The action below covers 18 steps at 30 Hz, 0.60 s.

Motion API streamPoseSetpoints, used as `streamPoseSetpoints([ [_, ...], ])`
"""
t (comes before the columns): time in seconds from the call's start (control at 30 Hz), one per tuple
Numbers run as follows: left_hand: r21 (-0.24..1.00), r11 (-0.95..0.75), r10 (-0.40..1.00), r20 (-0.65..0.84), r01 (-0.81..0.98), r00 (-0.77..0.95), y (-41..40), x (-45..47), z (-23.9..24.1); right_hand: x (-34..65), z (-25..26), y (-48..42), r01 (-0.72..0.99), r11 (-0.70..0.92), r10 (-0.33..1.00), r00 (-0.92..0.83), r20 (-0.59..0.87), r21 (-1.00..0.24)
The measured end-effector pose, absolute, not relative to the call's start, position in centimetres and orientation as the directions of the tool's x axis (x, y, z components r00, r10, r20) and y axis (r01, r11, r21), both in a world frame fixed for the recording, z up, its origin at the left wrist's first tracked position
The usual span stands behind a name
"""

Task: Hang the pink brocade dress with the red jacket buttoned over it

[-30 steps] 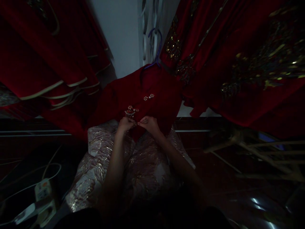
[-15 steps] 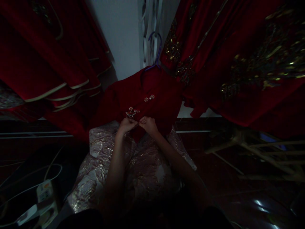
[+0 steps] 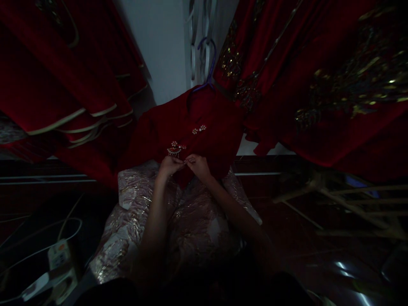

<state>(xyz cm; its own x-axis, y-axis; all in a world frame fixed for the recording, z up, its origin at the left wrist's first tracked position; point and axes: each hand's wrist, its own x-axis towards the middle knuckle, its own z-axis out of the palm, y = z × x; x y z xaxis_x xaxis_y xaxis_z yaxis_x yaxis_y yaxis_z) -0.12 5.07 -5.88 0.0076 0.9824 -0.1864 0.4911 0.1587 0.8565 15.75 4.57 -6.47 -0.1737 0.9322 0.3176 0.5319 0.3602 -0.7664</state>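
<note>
A red jacket (image 3: 219, 140) hangs in front of me on a purple hanger (image 3: 212, 63). Its front carries a beaded flower fastener (image 3: 199, 129) and, lower down, a fan-shaped ornament (image 3: 174, 150) with dangling beads. Just below that ornament, my left hand (image 3: 169, 165) pinches at the jacket's front opening. My right hand (image 3: 199, 165) is also pinched, its fingertips meeting the left ones. Between them shows a small beaded fastener (image 3: 185, 161), mostly covered by fingers. Pale shiny brocade fabric (image 3: 134, 199) spreads beneath my forearms.
Red garments with light piping (image 3: 63, 85) hang at left; a red garment with gold sequins (image 3: 318, 97) hangs at right. A metal rack (image 3: 193, 63) holds the hanger. A power strip (image 3: 60, 259) with cables lies lower left. A wooden frame (image 3: 318, 182) stands at right.
Both hands stay at the same spot on the jacket with only slight finger motion. A bit more of the beaded fastener shows between the fingertips. The view has shifted slightly.
</note>
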Motion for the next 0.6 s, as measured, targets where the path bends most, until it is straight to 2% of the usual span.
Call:
streamPoseSetpoints([
  [0.1, 0.844, 0.141, 0.986, -0.166, 0.518, 0.003, 5.3, -0.5, -6.1, 16.3, -6.5, 4.3, 0.523, 0.393, 0.919, -0.199, 0.34, -0.756],
  [0.27, 0.747, 0.132, 0.991, -0.12, 0.652, -0.062, 5.5, -1.0, -5.7, 19.6, -7.2, 2.3, 0.499, 0.386, 0.922, -0.228, 0.312, -0.776],
  [0.43, 0.677, 0.023, 0.993, -0.103, 0.736, 0.064, 4.9, -0.1, -5.1, 22.3, -8.0, 1.1, 0.509, 0.314, 0.949, -0.186, 0.254, -0.801],
  [0.6, 0.523, -0.165, 0.977, -0.027, 0.836, 0.21, 4.1, 1.4, -4.5, 21.3, -7.5, 1.1, 0.445, 0.334, 0.94, -0.227, 0.256, -0.831],
])
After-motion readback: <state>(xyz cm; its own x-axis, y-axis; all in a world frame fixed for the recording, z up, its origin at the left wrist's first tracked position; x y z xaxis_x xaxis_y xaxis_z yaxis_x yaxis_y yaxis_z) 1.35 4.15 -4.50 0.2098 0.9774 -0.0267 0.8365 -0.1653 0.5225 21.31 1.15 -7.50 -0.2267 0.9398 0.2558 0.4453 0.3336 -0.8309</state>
